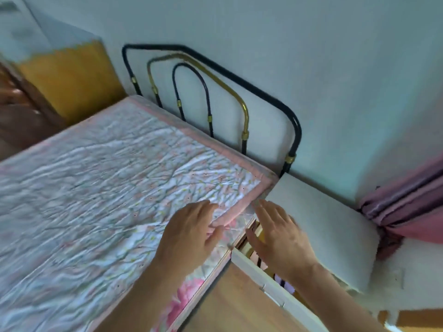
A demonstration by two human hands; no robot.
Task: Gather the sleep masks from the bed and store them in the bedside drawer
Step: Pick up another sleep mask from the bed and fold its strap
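The bed [100, 188] fills the left and centre of the frame, covered by a quilted floral spread [134, 164] with a pink border. A metal headboard [215, 97] of black and brass hoops stands at its far end, upper centre, against a pale wall [311, 56]. A yellow panel [72, 77] sits in the upper left. A pink curtain [407, 202] hangs at the right edge. Wooden flooring [239, 305] shows at lower centre.

The white bedside cabinet [321, 226] stands just beside the bed's near right corner, centre right. Its drawer [261, 267] is pulled open beneath the cabinet top, the white front panel running diagonally toward the lower right.

Left hand [191, 233]: fingers spread loosely, palm down, resting on the pink border at the bed's corner, gripping nothing visible. Right hand [280, 236]: flat and open, fingers extended, positioned over the open drawer, empty as far as can be seen.

No sleep mask can be made out on the visible spread. The drawer interior is mostly covered by the right hand and forearm; only yellowish and lilac patches show (contents cannot be identified). The frame is motion-blurred, most strongly at the left edge, where brown shapes remain unclear.
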